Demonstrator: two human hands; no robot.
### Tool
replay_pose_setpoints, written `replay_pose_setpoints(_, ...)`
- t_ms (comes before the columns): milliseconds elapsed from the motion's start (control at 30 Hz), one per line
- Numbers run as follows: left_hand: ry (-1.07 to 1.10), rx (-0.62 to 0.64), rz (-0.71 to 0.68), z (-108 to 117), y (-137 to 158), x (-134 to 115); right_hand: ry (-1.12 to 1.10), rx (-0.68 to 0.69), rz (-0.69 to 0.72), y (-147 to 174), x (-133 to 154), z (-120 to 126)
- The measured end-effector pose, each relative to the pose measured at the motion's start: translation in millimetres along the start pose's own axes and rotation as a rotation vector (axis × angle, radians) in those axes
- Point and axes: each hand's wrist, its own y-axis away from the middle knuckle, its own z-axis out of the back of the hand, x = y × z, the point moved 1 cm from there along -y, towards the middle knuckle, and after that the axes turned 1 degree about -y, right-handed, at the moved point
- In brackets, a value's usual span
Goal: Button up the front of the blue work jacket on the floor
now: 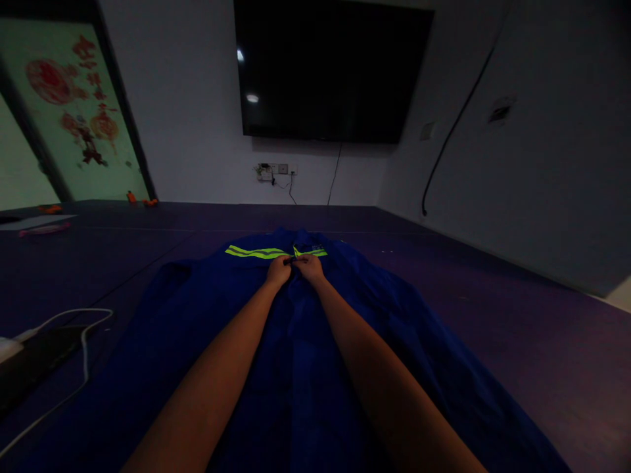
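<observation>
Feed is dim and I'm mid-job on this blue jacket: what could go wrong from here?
1. Both hands, left hand and right hand, pinch the blue work jacket at its front opening, just below the reflective stripe. In this low light the two edges could easily be joined crookedly.
2. The forearms lie across the cloth, so pulling could bunch it.
3. The white cable beside the left sleeve might snag if the jacket slides.

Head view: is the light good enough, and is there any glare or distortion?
Head view: dim room, the blue jacket dark and low in detail; both hands small and far off; two bright reflections on the black screen; wide-angle stretch makes the forearms look long.
</observation>
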Motion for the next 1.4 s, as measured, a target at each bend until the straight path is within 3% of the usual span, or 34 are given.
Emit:
replay_pose_setpoints(533,0.053,-0.118,0.016,3,3,-1,-0.064,0.009,0.073,-3,-6,-5)
replay_pose_setpoints(1400,0.127,-0.154,0.011,-1,-2,7,0.077,0.013,0.108,0,4,2)
